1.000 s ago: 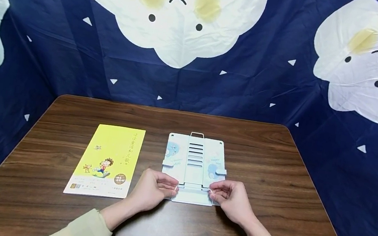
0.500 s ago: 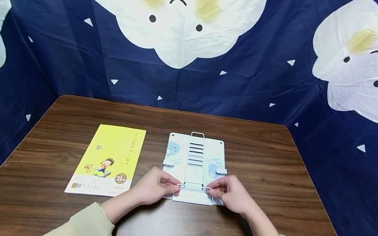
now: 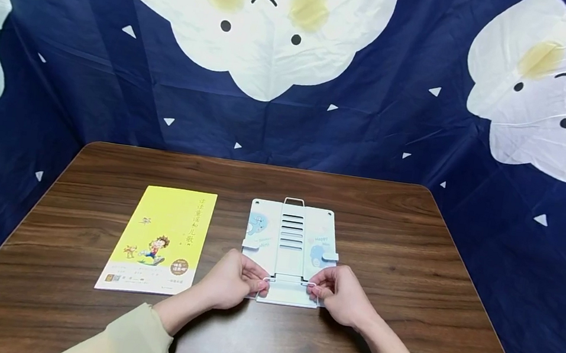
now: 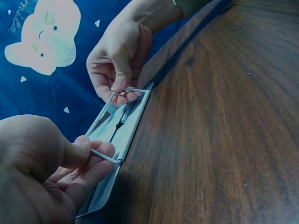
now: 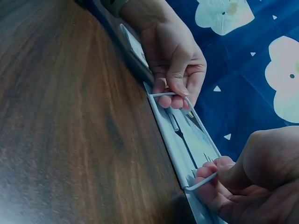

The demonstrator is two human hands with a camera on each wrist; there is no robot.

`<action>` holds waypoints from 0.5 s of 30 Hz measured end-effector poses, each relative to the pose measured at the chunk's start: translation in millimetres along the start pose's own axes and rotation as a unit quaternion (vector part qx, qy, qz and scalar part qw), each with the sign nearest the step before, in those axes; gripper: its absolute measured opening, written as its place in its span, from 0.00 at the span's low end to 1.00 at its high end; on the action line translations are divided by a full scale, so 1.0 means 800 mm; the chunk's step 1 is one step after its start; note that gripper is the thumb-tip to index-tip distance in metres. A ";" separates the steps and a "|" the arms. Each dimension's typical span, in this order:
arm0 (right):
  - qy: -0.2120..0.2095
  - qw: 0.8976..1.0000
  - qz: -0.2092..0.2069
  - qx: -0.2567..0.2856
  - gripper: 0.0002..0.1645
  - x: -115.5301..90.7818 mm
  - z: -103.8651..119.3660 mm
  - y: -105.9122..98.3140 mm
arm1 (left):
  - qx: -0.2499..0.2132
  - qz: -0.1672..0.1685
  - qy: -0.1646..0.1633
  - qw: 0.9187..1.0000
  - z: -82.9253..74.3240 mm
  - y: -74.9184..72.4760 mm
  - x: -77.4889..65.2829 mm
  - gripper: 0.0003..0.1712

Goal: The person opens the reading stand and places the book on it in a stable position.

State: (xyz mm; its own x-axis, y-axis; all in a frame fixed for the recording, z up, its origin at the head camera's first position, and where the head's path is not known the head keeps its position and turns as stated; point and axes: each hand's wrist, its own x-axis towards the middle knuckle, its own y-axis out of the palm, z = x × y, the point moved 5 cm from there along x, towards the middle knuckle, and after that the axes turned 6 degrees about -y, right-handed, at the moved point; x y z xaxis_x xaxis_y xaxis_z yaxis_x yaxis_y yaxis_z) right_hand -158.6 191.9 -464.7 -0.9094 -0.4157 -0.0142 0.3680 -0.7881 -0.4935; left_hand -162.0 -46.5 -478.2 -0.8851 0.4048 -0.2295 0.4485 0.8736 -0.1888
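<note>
A pale white-blue book stand (image 3: 318,223) with cartoon prints and a slotted middle strip lies flat on the table. A bent wire support (image 5: 203,126) at its near edge is raised at an angle from the plate. My left hand (image 3: 232,282) pinches the left side of this wire between thumb and fingers. On the opposite side, my right hand (image 3: 344,297) pinches the wire the same way. Seen from the left wrist, the wire (image 4: 105,156) hinges at the plate's edge. The fingers cover parts of the stand's lower corners.
A yellow children's book (image 3: 163,232) lies closed to the left of the stand. Two small side clips (image 3: 330,257) sit on the stand's edges. The brown wooden table (image 3: 389,226) is backed by a dark blue cloth (image 3: 205,112) with white clouds.
Both hands keep their pinch on the wire support and have shifted slightly inward, with the wrists turned a little. The stand and the book stay in place.
</note>
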 end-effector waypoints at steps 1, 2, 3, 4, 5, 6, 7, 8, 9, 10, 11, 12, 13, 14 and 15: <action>0.000 1.000 -0.005 -0.001 0.07 -0.001 0.000 0.001 | 0.009 -0.006 0.004 1.000 -0.001 0.000 -0.001 0.04; -0.001 1.000 -0.008 -0.001 0.07 -0.001 0.000 0.001 | 0.019 -0.012 0.008 1.000 -0.002 0.000 -0.002 0.04; -0.003 1.000 -0.012 -0.002 0.07 -0.002 0.001 0.001 | 0.029 -0.019 0.011 0.999 -0.003 0.000 -0.004 0.03; -0.004 1.000 -0.015 -0.003 0.06 -0.003 0.001 0.000 | 0.038 -0.024 0.014 0.999 -0.004 0.000 -0.005 0.03; -0.006 1.000 -0.018 -0.002 0.06 -0.004 0.002 0.000 | 0.048 -0.030 0.017 0.998 -0.005 0.000 -0.006 0.02; -0.008 1.000 -0.021 -0.003 0.06 -0.005 0.003 0.000 | 0.055 -0.034 0.019 0.998 -0.005 -0.001 -0.007 0.02; -0.010 1.000 -0.024 -0.002 0.06 -0.006 0.004 0.000 | 0.063 -0.039 0.021 0.997 -0.006 -0.001 -0.008 0.02; -0.012 1.000 -0.026 -0.004 0.06 -0.007 0.005 -0.001 | 0.067 -0.041 0.022 0.997 -0.006 -0.001 -0.009 0.02; -0.014 1.000 -0.028 -0.003 0.06 -0.008 0.006 -0.001 | 0.072 -0.043 0.023 0.996 -0.006 -0.001 -0.009 0.02; -0.016 0.999 -0.029 -0.002 0.06 -0.009 0.007 -0.001 | 0.076 -0.044 0.023 0.996 -0.006 -0.001 -0.010 0.02; -0.016 0.999 -0.030 0.000 0.07 -0.009 0.008 -0.001 | 0.078 -0.046 0.023 0.996 -0.006 -0.001 -0.010 0.02; -0.017 0.999 -0.031 -0.002 0.07 -0.010 0.009 -0.001 | 0.079 -0.046 0.024 0.996 -0.006 -0.001 -0.011 0.02; -0.018 0.999 -0.030 0.001 0.07 -0.010 0.009 -0.001 | 0.080 -0.046 0.026 0.995 -0.006 -0.002 -0.011 0.02; -0.019 0.999 -0.030 -0.001 0.07 -0.011 0.009 -0.001 | 0.080 -0.046 0.028 0.995 -0.007 -0.002 -0.011 0.02; -0.020 0.999 -0.029 0.000 0.07 -0.011 0.009 -0.002 | 0.080 -0.045 0.030 0.995 -0.007 -0.002 -0.011 0.02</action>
State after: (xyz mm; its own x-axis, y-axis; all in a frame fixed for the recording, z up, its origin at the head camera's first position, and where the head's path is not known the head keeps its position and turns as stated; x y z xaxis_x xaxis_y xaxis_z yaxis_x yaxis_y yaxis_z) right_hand -149.6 193.2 -457.6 -0.9211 -0.3862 0.0492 0.3143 -0.8121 -0.4917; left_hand -155.3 -49.8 -470.9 -0.9265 0.3459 -0.1484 0.3764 0.8548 -0.3574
